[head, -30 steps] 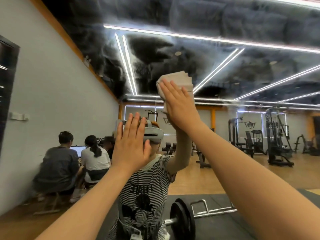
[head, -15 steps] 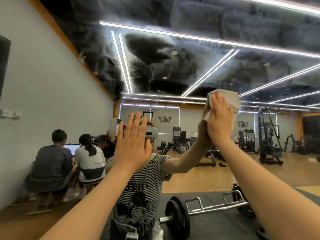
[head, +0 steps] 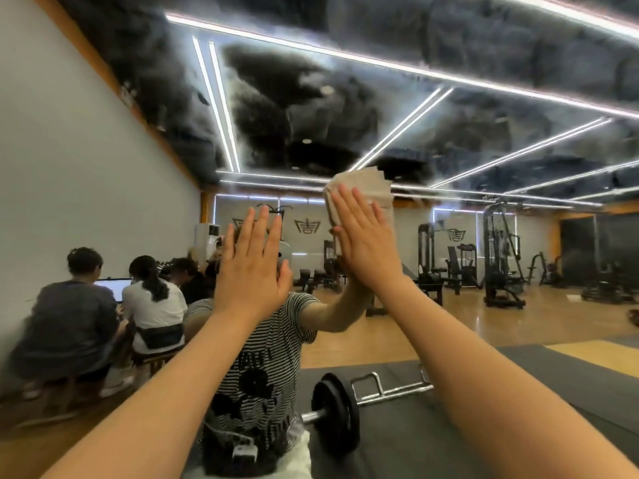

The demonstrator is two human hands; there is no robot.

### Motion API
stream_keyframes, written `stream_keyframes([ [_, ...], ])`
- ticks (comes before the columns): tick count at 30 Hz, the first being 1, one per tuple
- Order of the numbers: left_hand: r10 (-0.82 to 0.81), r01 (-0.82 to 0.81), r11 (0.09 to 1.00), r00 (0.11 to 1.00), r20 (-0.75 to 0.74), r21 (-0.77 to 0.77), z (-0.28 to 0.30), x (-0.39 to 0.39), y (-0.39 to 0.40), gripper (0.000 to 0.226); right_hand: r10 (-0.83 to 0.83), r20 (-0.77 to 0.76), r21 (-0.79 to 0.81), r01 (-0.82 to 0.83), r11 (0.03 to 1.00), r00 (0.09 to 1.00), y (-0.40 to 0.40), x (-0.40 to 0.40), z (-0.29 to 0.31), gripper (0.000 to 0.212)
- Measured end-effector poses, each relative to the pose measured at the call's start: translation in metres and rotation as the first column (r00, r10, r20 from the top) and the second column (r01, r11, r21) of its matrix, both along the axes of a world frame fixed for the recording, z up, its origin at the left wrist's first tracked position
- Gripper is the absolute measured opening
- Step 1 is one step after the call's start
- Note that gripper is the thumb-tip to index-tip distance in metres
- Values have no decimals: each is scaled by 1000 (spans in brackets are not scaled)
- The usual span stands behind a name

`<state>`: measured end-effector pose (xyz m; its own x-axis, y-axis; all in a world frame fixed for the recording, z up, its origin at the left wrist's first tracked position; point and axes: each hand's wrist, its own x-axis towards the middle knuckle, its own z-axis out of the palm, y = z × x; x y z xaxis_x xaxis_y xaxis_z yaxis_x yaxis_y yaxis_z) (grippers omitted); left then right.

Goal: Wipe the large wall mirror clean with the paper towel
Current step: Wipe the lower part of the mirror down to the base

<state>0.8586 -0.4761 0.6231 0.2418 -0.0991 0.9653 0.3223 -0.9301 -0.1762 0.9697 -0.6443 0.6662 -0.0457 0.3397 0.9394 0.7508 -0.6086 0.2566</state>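
The right hand point(head: 364, 250) lies flat, fingers straight and together, pressing a folded paper towel point(head: 370, 190) against the mirror point(head: 449, 150); the towel sits a little toward one o'clock from the middle of the view, its top edge showing above the fingertips. At nine o'clock from it, just beside, the left hand point(head: 254, 271) rests on the glass with its palm spread wide, holding nothing. The mirror fills the view. Reflected at five o'clock lies a barbell point(head: 340, 409) on a dark mat point(head: 518, 392). No containers show.
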Motion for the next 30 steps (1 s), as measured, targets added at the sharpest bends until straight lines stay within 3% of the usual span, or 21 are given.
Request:
stream_keyframes([
  [4,12,-14,999,999,-31,-34,-1,0,-2,72,-44,-144,96,58,994,989,-41,19,-5,52],
  [13,-38,38,999,999,17,-13,-2,5,2,69,-10,-210,216,56,975,978,-35,15,-11,57],
  [25,-80,80,997,997,-13,-13,-1,0,1,69,-196,-120,29,201,979,973,-58,11,2,60],
  [30,-40,39,998,999,-17,-53,0,4,0,72,-179,-60,-75,174,982,982,-63,25,9,64],
])
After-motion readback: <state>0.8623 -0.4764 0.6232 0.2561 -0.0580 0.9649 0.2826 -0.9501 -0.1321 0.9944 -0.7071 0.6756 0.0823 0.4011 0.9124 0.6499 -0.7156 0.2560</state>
